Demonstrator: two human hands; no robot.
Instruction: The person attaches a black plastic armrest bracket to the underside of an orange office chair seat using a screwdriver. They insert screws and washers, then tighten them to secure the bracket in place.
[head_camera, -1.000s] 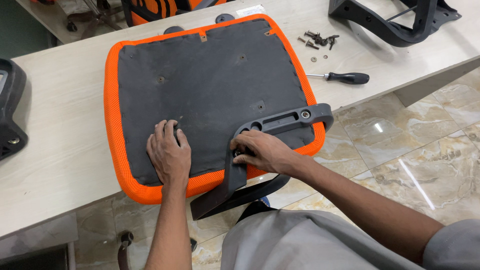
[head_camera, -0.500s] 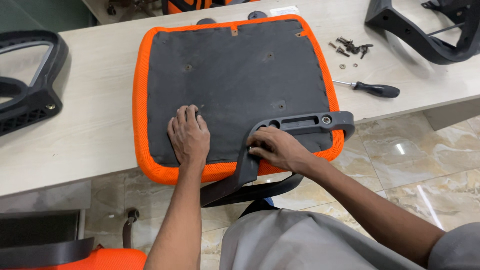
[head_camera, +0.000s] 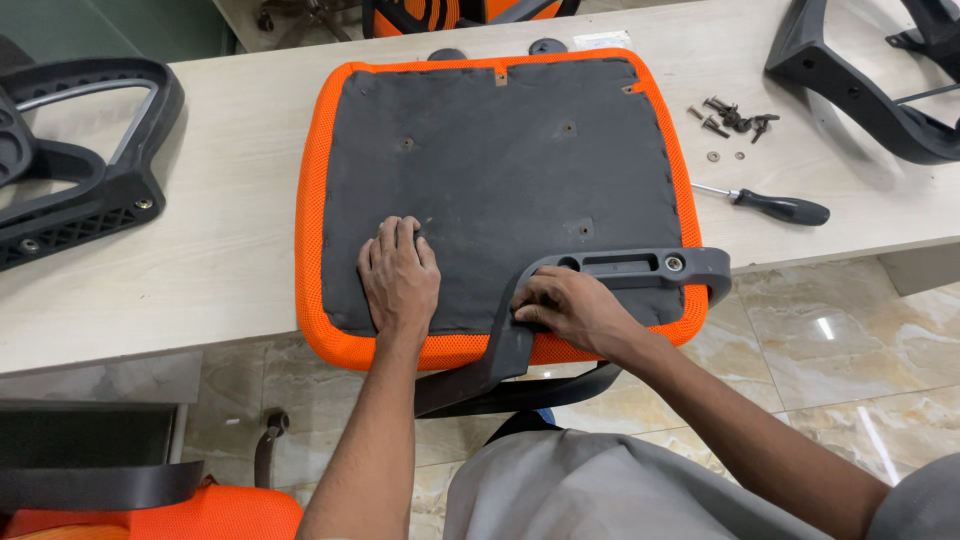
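Observation:
An orange mesh chair seat (head_camera: 498, 180) lies upside down on the beige table (head_camera: 220, 220), its dark grey underside facing up. My left hand (head_camera: 400, 275) rests flat on the underside near the front edge, fingers together. My right hand (head_camera: 568, 308) grips the bend of a grey plastic armrest bracket (head_camera: 620, 267) that lies along the seat's near right edge and hangs over the table's front. A screw sits in the bracket's right hole.
A black-handled screwdriver (head_camera: 780, 206) and several loose screws and washers (head_camera: 730, 122) lie right of the seat. Black chair armrests sit at the far left (head_camera: 80, 170) and top right (head_camera: 860, 80). Another orange seat part (head_camera: 150, 510) is on the floor, lower left.
The view has shifted left, so the seat now appears further right in frame. Both hands stay on the seat and bracket in nearly the same hold.

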